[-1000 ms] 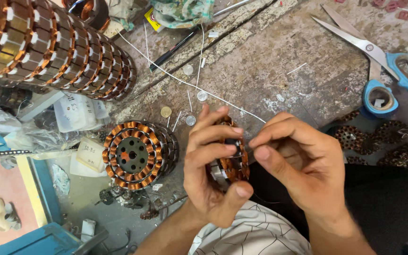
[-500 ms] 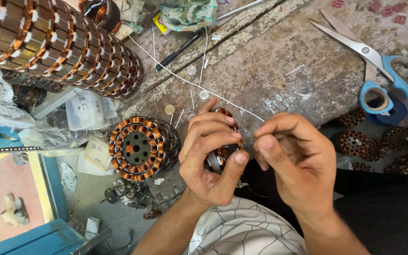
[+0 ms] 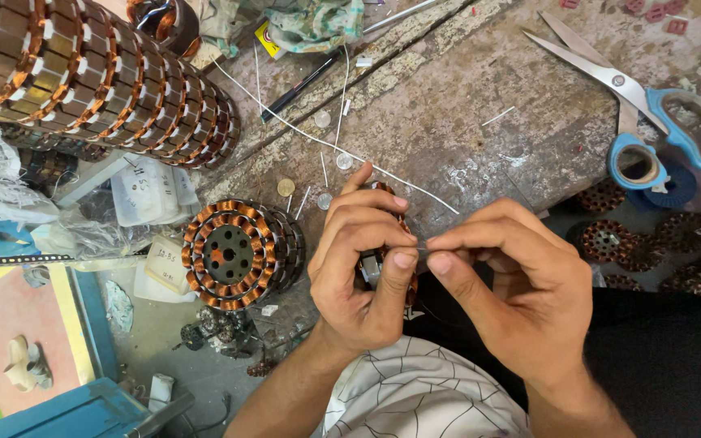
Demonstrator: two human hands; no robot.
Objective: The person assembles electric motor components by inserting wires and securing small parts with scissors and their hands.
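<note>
Both hands had drawn closer; left hand (image 3: 363, 268) gripped a copper coil (image 3: 383, 243), right hand (image 3: 521, 284) pinched its thin wire (image 3: 422, 248).

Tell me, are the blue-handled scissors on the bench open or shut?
Open. The scissors lie flat on the workbench, and their two silver blades spread apart into a narrow V toward the tips, at the upper right beyond the right hand.

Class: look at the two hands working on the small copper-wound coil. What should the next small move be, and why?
Probably a gentle pull with the right hand to draw the thin wire taut. The left hand wraps around the small coil and steadies it, while the right thumb and forefinger pinch the wire beside the left fingertips. The wire looks short between the hands, so a small tug seems enough.
</note>
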